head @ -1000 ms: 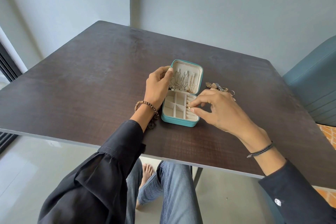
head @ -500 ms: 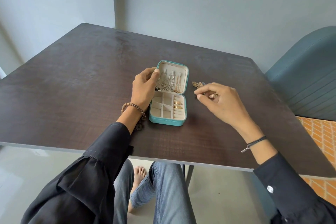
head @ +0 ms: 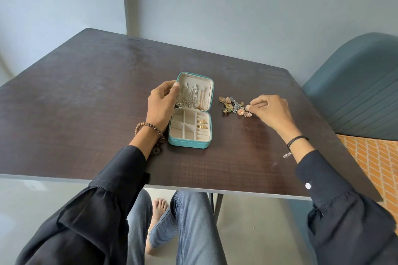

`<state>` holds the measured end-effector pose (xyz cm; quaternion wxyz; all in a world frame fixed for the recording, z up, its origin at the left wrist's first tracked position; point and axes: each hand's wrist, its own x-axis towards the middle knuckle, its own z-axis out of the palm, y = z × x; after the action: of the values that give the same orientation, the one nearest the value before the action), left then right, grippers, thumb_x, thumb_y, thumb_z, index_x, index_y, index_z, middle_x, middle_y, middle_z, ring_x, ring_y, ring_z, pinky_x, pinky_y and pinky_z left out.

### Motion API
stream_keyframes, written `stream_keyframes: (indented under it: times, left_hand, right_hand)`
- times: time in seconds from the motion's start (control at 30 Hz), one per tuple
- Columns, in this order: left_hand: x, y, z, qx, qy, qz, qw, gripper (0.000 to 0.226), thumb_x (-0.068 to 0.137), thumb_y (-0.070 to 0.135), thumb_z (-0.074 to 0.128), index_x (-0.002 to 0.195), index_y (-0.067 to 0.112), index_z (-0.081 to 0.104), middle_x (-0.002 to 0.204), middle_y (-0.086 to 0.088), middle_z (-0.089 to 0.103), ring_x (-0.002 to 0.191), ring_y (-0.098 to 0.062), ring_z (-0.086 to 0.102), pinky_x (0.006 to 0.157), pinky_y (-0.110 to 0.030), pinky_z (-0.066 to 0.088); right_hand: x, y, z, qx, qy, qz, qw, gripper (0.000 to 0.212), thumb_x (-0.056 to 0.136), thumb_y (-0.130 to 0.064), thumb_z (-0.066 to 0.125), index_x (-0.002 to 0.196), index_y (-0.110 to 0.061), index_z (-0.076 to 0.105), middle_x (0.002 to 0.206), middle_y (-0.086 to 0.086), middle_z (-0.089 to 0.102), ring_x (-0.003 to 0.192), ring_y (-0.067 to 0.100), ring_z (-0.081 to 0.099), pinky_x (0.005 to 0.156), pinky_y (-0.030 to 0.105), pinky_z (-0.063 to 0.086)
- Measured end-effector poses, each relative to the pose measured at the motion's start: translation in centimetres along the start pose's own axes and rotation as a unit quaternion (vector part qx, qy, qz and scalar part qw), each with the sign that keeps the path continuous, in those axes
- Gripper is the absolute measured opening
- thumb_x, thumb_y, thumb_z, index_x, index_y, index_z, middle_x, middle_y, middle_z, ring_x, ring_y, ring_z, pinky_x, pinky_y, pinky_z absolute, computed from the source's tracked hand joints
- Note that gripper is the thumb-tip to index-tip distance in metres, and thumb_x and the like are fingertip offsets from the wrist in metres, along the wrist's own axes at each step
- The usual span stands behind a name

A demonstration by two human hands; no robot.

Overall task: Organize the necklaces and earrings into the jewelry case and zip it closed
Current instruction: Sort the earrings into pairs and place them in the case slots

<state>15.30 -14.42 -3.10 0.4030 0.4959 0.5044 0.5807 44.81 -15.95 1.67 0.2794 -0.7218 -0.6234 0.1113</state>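
- presently, jewelry case (head: 189, 135): teal, lid up, unzipped, mid worktop (head: 86, 101).
- necklaces (head: 191, 98): hung inside the lid.
- gold earrings (head: 202, 124): in the right-hand tray compartments.
- loose earrings (head: 233, 106): heaped just right of the case.
- left hand (head: 160, 103): curled on the lid's left edge.
- right hand (head: 271, 109): thumb and forefinger pinched at the heap's right edge; whether it grips a piece, cannot tell.

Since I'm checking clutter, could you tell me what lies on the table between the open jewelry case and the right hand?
In the head view, a loose pile of earrings lies between the jewelry case and the right hand, whose fingertips touch its edge.
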Motion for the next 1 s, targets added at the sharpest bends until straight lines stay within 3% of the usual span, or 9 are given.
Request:
stream_keyframes:
  times: [0.1, 0.2, 0.27, 0.33, 0.4, 0.53, 0.7, 0.87, 1.0]
  left_hand:
    - [0.0, 0.1, 0.0, -0.002, 0.001, 0.001, 1.0, 0.032, 0.102, 0.033, 0.056, 0.12, 0.013, 0.072, 0.106, -0.001, 0.077, 0.102, -0.02, 0.072, 0.092, -0.042, 0.059]
    - [0.0, 0.1, 0.0, -0.003, 0.003, -0.003, 1.0, 0.032, 0.1, 0.035, 0.057, 0.118, 0.015, 0.073, 0.104, 0.001, 0.077, 0.102, -0.019, 0.072, 0.092, -0.043, 0.059]
    - [-0.1, 0.1, -0.1, -0.001, 0.001, -0.003, 1.0, 0.033, 0.1, 0.036, 0.057, 0.119, 0.015, 0.073, 0.105, 0.001, 0.077, 0.102, -0.019, 0.072, 0.092, -0.043, 0.059]
    - [-0.2, 0.2, -0.1, 0.001, 0.0, -0.002, 1.0, 0.034, 0.1, 0.036, 0.057, 0.12, 0.014, 0.072, 0.106, 0.0, 0.077, 0.103, -0.019, 0.072, 0.092, -0.041, 0.059]
    - [-0.2, 0.3, -0.1, 0.002, -0.001, -0.001, 1.0, 0.033, 0.101, 0.035, 0.057, 0.121, 0.013, 0.072, 0.106, 0.0, 0.077, 0.103, -0.02, 0.072, 0.091, -0.039, 0.06]
    - [-0.2, 0.2, 0.0, 0.004, -0.004, 0.002, 1.0, 0.033, 0.103, 0.033, 0.056, 0.123, 0.012, 0.071, 0.109, -0.002, 0.076, 0.105, -0.02, 0.071, 0.088, -0.034, 0.06]
    - [-0.1, 0.1, -0.1, 0.0, -0.007, 0.0, 1.0, 0.033, 0.102, 0.033, 0.056, 0.123, 0.012, 0.07, 0.108, -0.001, 0.076, 0.104, -0.021, 0.072, 0.087, -0.036, 0.06]
    - [-0.2, 0.2, -0.2, -0.004, -0.001, -0.005, 1.0, 0.035, 0.099, 0.038, 0.057, 0.12, 0.015, 0.072, 0.105, 0.0, 0.077, 0.102, -0.021, 0.072, 0.09, -0.046, 0.06]
    - [-0.3, 0.2, -0.1, -0.008, -0.002, -0.001, 1.0, 0.034, 0.1, 0.036, 0.057, 0.121, 0.013, 0.072, 0.106, -0.001, 0.077, 0.103, -0.022, 0.072, 0.092, -0.047, 0.059]
  right_hand:
    - [0.3, 0.0, 0.6, -0.001, 0.005, 0.002, 1.0, 0.01, 0.085, -0.026, 0.079, 0.091, -0.018, 0.08, 0.08, -0.002, 0.075, 0.077, 0.003, 0.068, 0.083, 0.031, 0.06]
    - [0.1, -0.1, 1.1, 0.001, 0.023, 0.006, 1.0, 0.006, 0.085, -0.02, 0.074, 0.086, -0.019, 0.08, 0.075, -0.002, 0.075, 0.071, -0.002, 0.066, 0.085, 0.032, 0.06]
    - [-0.2, -0.2, 1.2, 0.023, 0.039, 0.008, 0.999, 0.007, 0.086, -0.021, 0.075, 0.089, -0.018, 0.08, 0.078, -0.003, 0.075, 0.069, -0.001, 0.066, 0.085, 0.024, 0.058]
    - [-0.9, -0.7, 1.0, 0.058, 0.051, -0.002, 0.997, 0.009, 0.087, -0.023, 0.076, 0.094, -0.021, 0.08, 0.08, -0.006, 0.075, 0.068, -0.003, 0.067, 0.075, 0.005, 0.049]
    - [-1.8, -1.4, 0.8, 0.123, 0.049, -0.012, 0.991, 0.009, 0.087, -0.021, 0.077, 0.095, -0.022, 0.08, 0.081, -0.005, 0.077, 0.065, -0.002, 0.068, 0.066, 0.001, 0.046]
    - [-4.1, -3.6, 0.1, 0.318, -0.011, -0.004, 0.948, 0.013, 0.086, -0.011, 0.079, 0.099, -0.011, 0.079, 0.089, 0.013, 0.078, 0.077, 0.016, 0.072, 0.077, 0.027, 0.057]
    - [-6.7, -6.3, 0.4, 0.46, -0.121, -0.001, 0.88, 0.021, 0.086, -0.004, 0.076, 0.107, 0.002, 0.075, 0.102, 0.018, 0.077, 0.094, 0.023, 0.075, 0.092, 0.03, 0.058]
    - [-8.1, -7.8, 1.3, 0.5, -0.163, 0.006, 0.851, 0.023, 0.085, 0.001, 0.073, 0.108, -0.002, 0.075, 0.095, 0.01, 0.076, 0.086, 0.017, 0.072, 0.082, 0.023, 0.057]
    - [-8.7, -8.5, 1.7, 0.543, -0.184, 0.012, 0.819, 0.026, 0.079, -0.003, 0.075, 0.104, -0.006, 0.075, 0.097, 0.013, 0.076, 0.084, 0.016, 0.07, 0.078, 0.022, 0.056]
